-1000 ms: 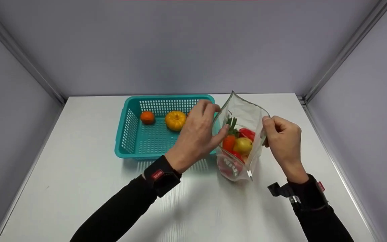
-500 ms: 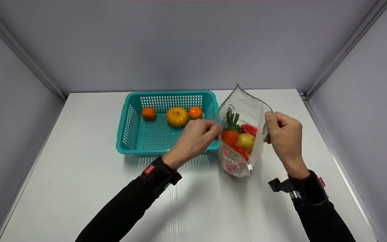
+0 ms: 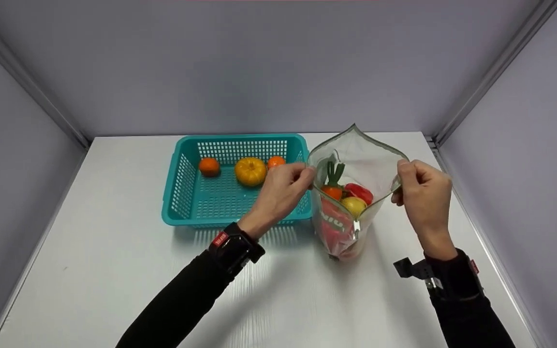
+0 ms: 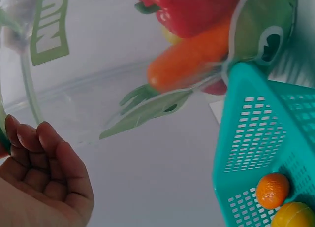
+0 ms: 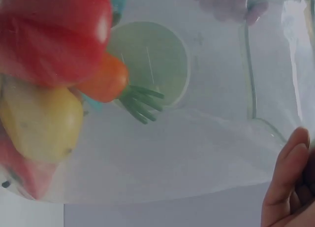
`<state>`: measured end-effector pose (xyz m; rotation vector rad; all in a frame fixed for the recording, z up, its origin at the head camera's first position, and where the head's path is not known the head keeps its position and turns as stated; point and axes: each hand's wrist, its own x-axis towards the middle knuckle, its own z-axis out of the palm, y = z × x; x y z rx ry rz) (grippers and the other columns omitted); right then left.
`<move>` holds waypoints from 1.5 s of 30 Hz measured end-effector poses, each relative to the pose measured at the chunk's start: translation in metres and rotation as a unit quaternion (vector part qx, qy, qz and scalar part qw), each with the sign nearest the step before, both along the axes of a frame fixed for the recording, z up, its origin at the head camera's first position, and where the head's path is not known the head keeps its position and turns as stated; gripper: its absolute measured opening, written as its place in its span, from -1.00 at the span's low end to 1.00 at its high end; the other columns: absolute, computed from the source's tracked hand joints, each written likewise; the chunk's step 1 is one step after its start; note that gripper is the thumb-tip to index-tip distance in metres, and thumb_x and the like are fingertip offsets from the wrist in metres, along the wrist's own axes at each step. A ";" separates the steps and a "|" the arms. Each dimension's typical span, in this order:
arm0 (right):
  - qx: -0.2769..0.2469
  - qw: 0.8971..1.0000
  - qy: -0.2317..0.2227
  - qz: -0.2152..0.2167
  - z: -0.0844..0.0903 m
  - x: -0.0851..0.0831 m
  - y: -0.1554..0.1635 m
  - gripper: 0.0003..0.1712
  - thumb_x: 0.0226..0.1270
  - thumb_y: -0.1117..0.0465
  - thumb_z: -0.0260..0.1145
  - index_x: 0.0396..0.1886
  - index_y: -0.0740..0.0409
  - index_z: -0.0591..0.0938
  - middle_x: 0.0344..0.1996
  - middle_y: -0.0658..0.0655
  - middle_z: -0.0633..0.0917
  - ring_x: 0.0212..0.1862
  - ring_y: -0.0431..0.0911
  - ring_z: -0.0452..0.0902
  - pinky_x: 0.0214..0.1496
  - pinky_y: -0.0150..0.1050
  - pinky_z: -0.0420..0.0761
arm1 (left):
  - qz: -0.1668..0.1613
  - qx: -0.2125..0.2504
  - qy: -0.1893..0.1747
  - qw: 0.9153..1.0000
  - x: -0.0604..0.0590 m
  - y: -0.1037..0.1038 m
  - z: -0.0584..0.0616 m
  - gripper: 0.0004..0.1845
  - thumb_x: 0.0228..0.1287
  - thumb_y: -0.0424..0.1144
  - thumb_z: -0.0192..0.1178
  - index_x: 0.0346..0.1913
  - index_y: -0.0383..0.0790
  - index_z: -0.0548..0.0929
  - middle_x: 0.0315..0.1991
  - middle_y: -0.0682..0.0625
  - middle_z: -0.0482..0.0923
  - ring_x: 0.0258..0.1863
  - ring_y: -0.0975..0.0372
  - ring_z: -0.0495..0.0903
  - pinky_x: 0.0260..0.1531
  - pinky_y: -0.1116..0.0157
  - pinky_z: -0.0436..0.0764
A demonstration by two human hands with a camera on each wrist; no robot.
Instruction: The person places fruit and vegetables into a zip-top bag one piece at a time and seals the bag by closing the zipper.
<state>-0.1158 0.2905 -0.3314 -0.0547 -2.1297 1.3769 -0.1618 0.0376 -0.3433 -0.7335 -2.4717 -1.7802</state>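
Open mouth of the bag (image 3: 356,159), held apart by left hand (image 3: 281,191) and right hand (image 3: 423,193), admits entry from above. The teal basket (image 3: 182,183) blocks the bag's left side; the surface (image 3: 114,270) toward its near edge lies bare.

Teal basket with three fruits on white table, grey booth walls.

Teal slotted plastic basket (image 3: 182,193) sits on the white table (image 3: 114,270), toward the far side, left of centre. Inside, along its far wall: small orange (image 3: 209,166) at left, yellow-orange mini pumpkin (image 3: 250,171) in the middle, second small orange (image 3: 275,161) at right, partly hidden. The first orange lies apart from the pumpkin, the second just beside it. Plain grey walls (image 3: 259,67) with metal corner rails (image 3: 493,72) enclose the table.
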 end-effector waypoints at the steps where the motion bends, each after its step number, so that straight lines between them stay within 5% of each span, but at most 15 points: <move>1: 0.003 1.000 -0.003 0.002 -0.002 0.000 -0.001 -0.46 0.54 0.21 0.22 -0.72 0.37 0.57 -0.84 -0.01 0.53 -0.79 -0.24 0.46 -0.71 -0.44 0.45 | -0.003 0.001 0.006 1.000 0.001 0.000 -0.004 -0.58 0.62 -0.12 0.00 -0.52 -0.14 0.47 -0.58 0.10 0.32 -0.54 0.26 0.31 -0.44 0.34 0.35; 10: 0.003 1.000 0.003 0.005 -0.011 0.006 0.000 -0.45 0.53 0.21 0.24 -0.73 0.34 0.56 -0.83 -0.01 0.53 -0.79 -0.23 0.44 -0.70 -0.44 0.46 | 0.001 -0.036 0.067 0.997 -0.002 -0.008 -0.033 -0.64 0.67 0.03 -0.10 -0.21 -0.14 0.52 -0.24 0.04 0.44 -0.23 0.22 0.44 -0.17 0.25 0.45; 19: 0.011 1.000 0.003 0.001 -0.015 0.007 0.005 -0.44 0.53 0.23 0.24 -0.76 0.32 0.53 -0.84 0.00 0.53 -0.79 -0.25 0.44 -0.71 -0.46 0.44 | 0.046 -0.112 0.028 0.992 -0.030 -0.037 -0.043 -0.60 0.63 0.07 0.02 0.17 -0.20 0.51 0.15 -0.14 0.42 0.00 0.07 0.49 0.03 0.16 0.57; 24: 0.022 1.000 0.003 -0.002 -0.015 0.008 0.006 -0.45 0.52 0.24 0.25 -0.76 0.30 0.54 -0.84 0.01 0.52 -0.79 -0.25 0.43 -0.71 -0.46 0.42 | 0.076 -0.208 0.000 0.975 -0.051 -0.043 -0.054 -0.42 0.51 0.05 0.23 0.34 -0.27 0.41 0.38 -0.23 0.23 0.12 0.01 0.47 0.13 0.17 0.59; 29: 0.026 1.000 0.001 -0.005 -0.016 0.009 0.006 -0.47 0.52 0.24 0.25 -0.75 0.30 0.56 -0.84 0.01 0.52 -0.79 -0.25 0.43 -0.71 -0.46 0.42 | 0.079 -0.271 0.009 0.959 -0.068 -0.048 -0.059 -0.25 0.42 0.04 0.33 0.48 -0.28 0.33 0.50 -0.30 0.12 0.26 -0.06 0.45 0.20 0.10 0.58; 37: 0.033 0.999 0.002 -0.008 -0.014 0.009 0.005 -0.48 0.53 0.25 0.23 -0.73 0.30 0.58 -0.85 0.02 0.53 -0.80 -0.26 0.43 -0.72 -0.46 0.42 | 0.054 -0.350 0.052 0.934 -0.090 -0.056 -0.055 -0.11 0.39 0.05 0.36 0.58 -0.28 0.21 0.52 -0.38 0.12 0.41 -0.15 0.35 0.36 0.00 0.45; 45: 0.029 1.000 -0.005 -0.009 -0.013 0.013 0.004 -0.47 0.53 0.23 0.24 -0.74 0.28 0.56 -0.84 0.00 0.52 -0.79 -0.24 0.43 -0.72 -0.44 0.41 | 0.049 -0.429 0.051 0.901 -0.106 -0.056 -0.067 -0.07 0.34 0.06 0.41 0.59 -0.29 0.21 0.53 -0.38 0.12 0.43 -0.21 0.33 0.35 -0.09 0.45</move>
